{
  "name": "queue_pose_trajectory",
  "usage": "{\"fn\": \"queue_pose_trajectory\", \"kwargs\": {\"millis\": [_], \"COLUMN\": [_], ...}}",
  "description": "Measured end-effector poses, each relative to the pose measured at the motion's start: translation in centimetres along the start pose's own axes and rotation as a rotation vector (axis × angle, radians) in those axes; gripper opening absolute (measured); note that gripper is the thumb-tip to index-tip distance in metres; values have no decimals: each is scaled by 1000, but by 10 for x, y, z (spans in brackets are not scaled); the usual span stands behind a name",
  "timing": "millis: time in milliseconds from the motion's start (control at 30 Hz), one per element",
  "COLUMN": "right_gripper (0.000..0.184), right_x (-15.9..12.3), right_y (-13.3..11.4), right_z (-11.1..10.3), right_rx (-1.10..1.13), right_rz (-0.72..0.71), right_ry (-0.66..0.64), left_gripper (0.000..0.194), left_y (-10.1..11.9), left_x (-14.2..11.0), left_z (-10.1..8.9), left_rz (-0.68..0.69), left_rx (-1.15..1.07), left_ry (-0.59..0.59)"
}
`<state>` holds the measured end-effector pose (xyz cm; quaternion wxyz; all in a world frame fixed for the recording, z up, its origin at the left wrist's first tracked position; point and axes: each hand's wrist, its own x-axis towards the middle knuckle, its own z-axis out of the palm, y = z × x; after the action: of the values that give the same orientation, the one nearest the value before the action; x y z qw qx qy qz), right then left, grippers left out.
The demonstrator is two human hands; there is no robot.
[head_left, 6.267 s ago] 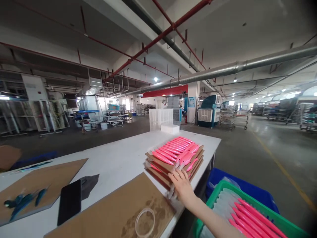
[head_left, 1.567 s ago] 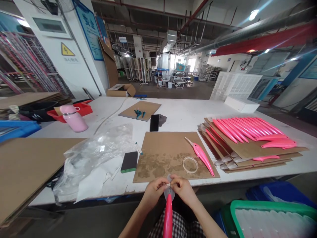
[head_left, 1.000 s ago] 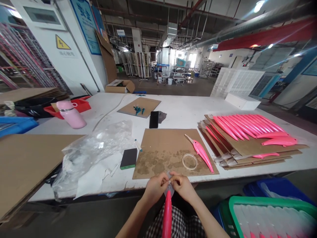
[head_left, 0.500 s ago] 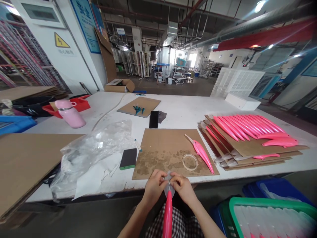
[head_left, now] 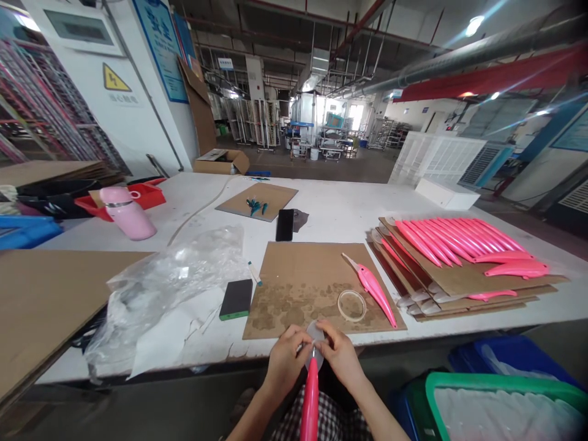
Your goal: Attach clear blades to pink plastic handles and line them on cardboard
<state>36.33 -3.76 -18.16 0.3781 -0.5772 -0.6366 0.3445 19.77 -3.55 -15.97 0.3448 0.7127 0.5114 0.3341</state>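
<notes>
A pink fishing lure (head_left: 311,398) points down toward my lap, its clear rounded lip (head_left: 314,331) uppermost at the table's front edge. My left hand (head_left: 285,360) pinches the lip's left side. On the other side my right hand (head_left: 339,358) is closed at the lip, fingertips near the small metal part by the lure's end. Whatever fine piece may lie between the fingertips is hidden. Just beyond, a second pink lure (head_left: 376,295) with a beige-covered lip rests on a stained cardboard sheet (head_left: 312,263), beside a ring of tape (head_left: 339,305).
To the right, stacked cardboard sheets (head_left: 452,286) carry rows of pink lures (head_left: 459,236). A green-rimmed crate (head_left: 487,381) stands below. Leftward are a dark block (head_left: 236,299), plastic bag (head_left: 184,263) and pink bottle (head_left: 128,214). A phone (head_left: 285,225) lies behind the sheet.
Both hands have shifted slightly downward, and their fingertips have moved on the lip. More of the lip's upper end now shows. The view has tilted a little.
</notes>
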Motion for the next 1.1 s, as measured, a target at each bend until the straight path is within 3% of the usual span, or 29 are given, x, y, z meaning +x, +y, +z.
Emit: {"fn": "queue_pose_trajectory", "kwargs": {"millis": [133,467,700,900,1033,1100], "right_gripper": [8,25,21,20,20,19], "right_x": [0,2,4,0,-3,-4], "right_y": [-5,-9,-17,-15,-13,-12], "right_z": [-4,-12,-14,-4,0,0], "right_rx": [8,45,5,-39,-36,-14], "right_rz": [-21,-31,-75,-74,-66,-62], "right_ry": [-29,-80,-125,-48,15,38], "left_gripper": [16,16,17,19,20,40], "left_y": [0,0,-2,-3,-3,-3], "left_x": [-1,-1,1,3,-19,-44], "left_z": [3,1,3,4,14,24], "left_rz": [1,-20,-30,-25,-11,-25], "left_rx": [23,25,15,4,-45,-169], "left_ry": [23,2,4,36,105,172]}}
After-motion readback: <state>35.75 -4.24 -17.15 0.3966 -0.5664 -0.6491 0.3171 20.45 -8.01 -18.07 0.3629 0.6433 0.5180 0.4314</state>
